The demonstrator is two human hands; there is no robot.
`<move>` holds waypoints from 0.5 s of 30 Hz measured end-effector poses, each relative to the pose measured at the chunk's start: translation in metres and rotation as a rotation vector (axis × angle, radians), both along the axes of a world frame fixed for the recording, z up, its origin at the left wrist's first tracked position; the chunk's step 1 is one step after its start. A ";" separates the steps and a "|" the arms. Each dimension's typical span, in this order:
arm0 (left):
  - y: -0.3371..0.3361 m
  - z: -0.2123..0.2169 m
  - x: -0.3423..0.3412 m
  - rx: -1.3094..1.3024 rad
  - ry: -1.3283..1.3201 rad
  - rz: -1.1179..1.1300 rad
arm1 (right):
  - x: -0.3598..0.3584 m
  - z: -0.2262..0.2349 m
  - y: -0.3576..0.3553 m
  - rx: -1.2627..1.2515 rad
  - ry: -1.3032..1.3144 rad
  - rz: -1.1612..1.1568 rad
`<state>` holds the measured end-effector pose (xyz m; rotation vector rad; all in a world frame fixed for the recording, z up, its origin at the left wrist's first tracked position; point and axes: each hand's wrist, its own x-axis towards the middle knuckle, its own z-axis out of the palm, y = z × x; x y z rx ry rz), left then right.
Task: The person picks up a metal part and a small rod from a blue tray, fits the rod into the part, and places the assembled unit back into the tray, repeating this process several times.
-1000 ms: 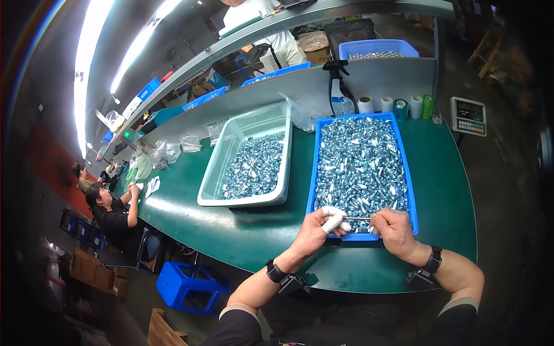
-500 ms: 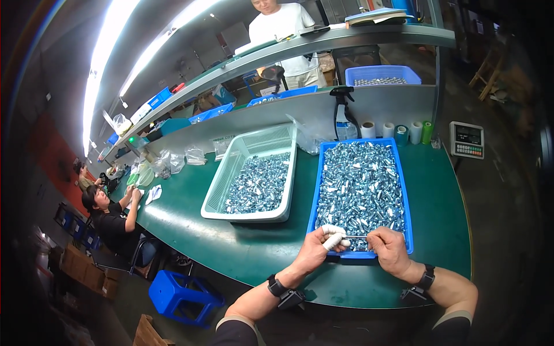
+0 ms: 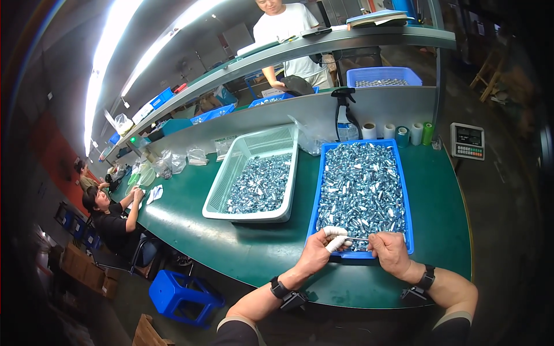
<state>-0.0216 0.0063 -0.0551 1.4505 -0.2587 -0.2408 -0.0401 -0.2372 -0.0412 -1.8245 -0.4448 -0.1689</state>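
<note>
Above the near end of a blue tray (image 3: 410, 222), both my hands are closed, fingertips facing each other. A thin metal rod (image 3: 358, 238) spans the gap between them. White coverings wrap the thumb and a finger of my left hand (image 3: 316, 251), which pinches the rod's left end; whether a small part sits there too is hidden. My right hand (image 3: 393, 254) is curled round the other end. Small shiny metal parts (image 3: 360, 187) fill the tray below. To its left, a pale green basket (image 3: 248, 216) holds more of the same sort of parts.
The trays rest on a green table (image 3: 254, 248). A spray bottle (image 3: 346, 124) and several rolls (image 3: 404, 135) line the back panel, with a scale display (image 3: 467, 141) at right. One person (image 3: 121, 222) sits at left; another (image 3: 285, 34) stands beyond the panel. A blue stool (image 3: 182, 297) is below.
My hands stay nearly in place, and the rod between them now tilts slightly. Beyond the panel, the standing person's arm has come down toward a blue tray with a dark object.
</note>
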 end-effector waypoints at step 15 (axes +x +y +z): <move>-0.009 0.006 -0.006 -0.001 -0.012 -0.039 | 0.002 0.002 0.001 -0.004 0.026 0.080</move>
